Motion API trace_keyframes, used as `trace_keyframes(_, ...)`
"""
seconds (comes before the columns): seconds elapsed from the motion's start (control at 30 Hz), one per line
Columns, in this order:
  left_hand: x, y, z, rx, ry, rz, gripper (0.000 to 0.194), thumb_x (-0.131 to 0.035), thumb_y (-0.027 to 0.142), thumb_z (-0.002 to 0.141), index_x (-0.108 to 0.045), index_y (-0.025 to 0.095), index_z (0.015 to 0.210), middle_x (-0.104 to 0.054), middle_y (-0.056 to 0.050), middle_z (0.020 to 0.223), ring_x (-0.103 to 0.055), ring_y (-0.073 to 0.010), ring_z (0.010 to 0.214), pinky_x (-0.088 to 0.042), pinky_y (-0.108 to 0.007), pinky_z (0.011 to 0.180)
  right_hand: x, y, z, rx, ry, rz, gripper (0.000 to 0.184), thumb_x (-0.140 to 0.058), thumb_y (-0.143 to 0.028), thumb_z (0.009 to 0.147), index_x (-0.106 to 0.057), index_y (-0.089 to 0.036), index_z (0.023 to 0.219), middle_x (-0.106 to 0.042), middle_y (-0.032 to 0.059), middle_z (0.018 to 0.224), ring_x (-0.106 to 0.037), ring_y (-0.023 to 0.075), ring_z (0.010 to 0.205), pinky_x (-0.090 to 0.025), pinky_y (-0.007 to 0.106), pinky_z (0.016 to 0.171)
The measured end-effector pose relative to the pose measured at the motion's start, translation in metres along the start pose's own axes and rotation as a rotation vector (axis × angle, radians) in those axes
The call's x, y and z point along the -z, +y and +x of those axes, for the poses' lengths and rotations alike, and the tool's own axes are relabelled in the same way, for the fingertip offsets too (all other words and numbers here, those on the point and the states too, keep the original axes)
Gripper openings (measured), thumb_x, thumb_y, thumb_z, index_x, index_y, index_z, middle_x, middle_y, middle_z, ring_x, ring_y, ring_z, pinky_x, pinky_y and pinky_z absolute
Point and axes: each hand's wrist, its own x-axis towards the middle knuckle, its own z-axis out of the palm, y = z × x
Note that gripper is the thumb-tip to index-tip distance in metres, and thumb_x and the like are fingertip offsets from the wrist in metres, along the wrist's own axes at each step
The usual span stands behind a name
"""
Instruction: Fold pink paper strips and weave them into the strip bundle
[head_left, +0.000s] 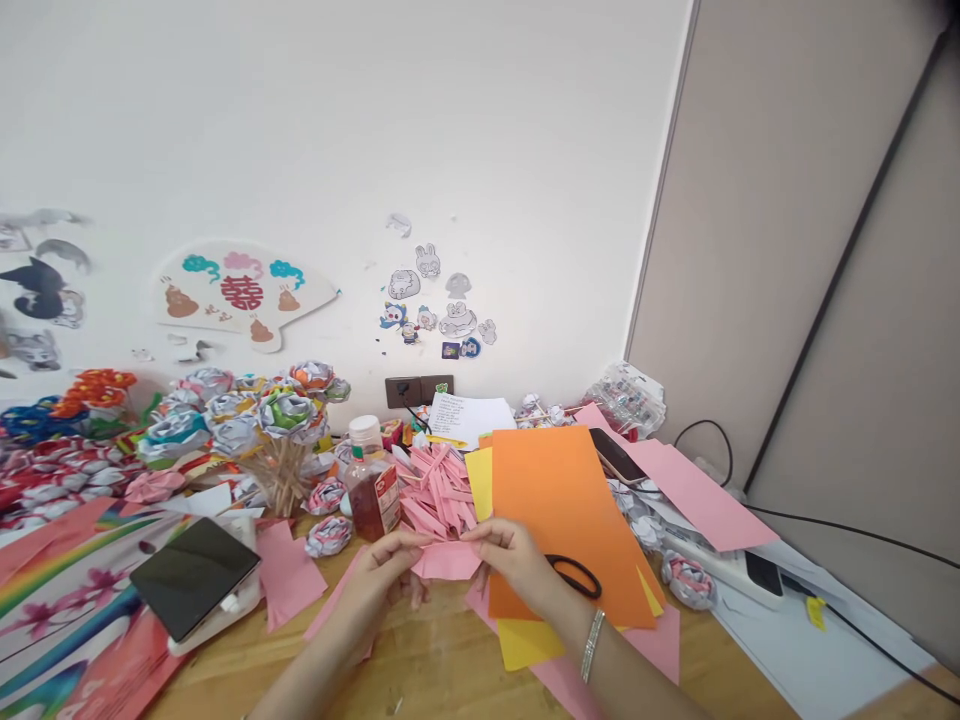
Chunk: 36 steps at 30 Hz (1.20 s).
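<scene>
My left hand (386,572) and my right hand (512,560) meet over the wooden desk (420,670), both pinching a small folded piece of pink paper (448,558) between their fingertips. A silver bracelet (592,645) circles my right wrist. Right behind the paper lies a heap of pink paper strips (439,490). Black scissors (574,575) rest on an orange sheet (559,500) just right of my right hand.
A bottle with a red label (373,480) stands left of the strips. Paper roses on sticks (277,420) fill the back left. A dark tablet (196,575) lies at left, a phone (616,455) and pink sheets (697,490) at right, cables beyond.
</scene>
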Motion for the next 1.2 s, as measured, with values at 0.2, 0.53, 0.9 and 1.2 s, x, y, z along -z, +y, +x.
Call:
trace_keyframes(0.2,-0.007,0.004,-0.003,0.076,-0.02,0.019,0.023,-0.057,0.039,0.069,-0.054,0.017,0.062,-0.051,0.006,0.045,-0.049,-0.0098,0.034,-0.041,-0.022,0.039,-0.001,0.003,-0.003,0.042,-0.048,-0.145,0.027,-0.055,-0.037,0.073,-0.06,-0.014,0.086,-0.055,-0.001,0.056,-0.056,0.0118,0.048,-0.043,0.023,0.048)
trace_keyframes(0.53,-0.005,0.002,0.003,0.013,-0.023,0.394,0.024,-0.061,0.039,0.064,-0.059,0.015,0.066,-0.055,0.004,0.055,-0.053,-0.0113,0.046,-0.042,-0.022,0.049,-0.001,-0.008,-0.007,0.079,-0.068,-0.472,0.033,-0.047,-0.043,0.077,-0.06,-0.015,0.089,-0.06,0.0027,0.076,-0.055,0.0132,0.065,-0.041,0.022,0.058)
trace_keyframes(0.9,-0.018,-0.009,-0.002,0.023,0.029,0.528,0.023,-0.057,0.038,0.066,-0.061,0.017,0.07,-0.061,0.003,0.061,-0.053,-0.0112,0.044,-0.041,-0.022,0.046,-0.001,0.009,-0.003,0.017,-0.065,-0.609,0.031,-0.053,-0.043,0.072,-0.066,-0.015,0.074,-0.058,0.0003,0.063,-0.046,0.012,0.06,-0.031,0.02,0.053)
trace_keyframes(1.2,-0.02,-0.007,-0.004,0.062,0.013,0.525,0.025,-0.059,0.041,0.064,-0.063,0.016,0.07,-0.062,0.002,0.059,-0.056,-0.0135,0.05,-0.043,-0.023,0.049,0.007,0.003,-0.004,-0.028,-0.16,-0.521,0.036,-0.054,-0.048,0.07,-0.063,-0.014,0.065,-0.04,-0.0037,0.051,-0.031,0.0076,0.05,-0.023,0.019,0.046)
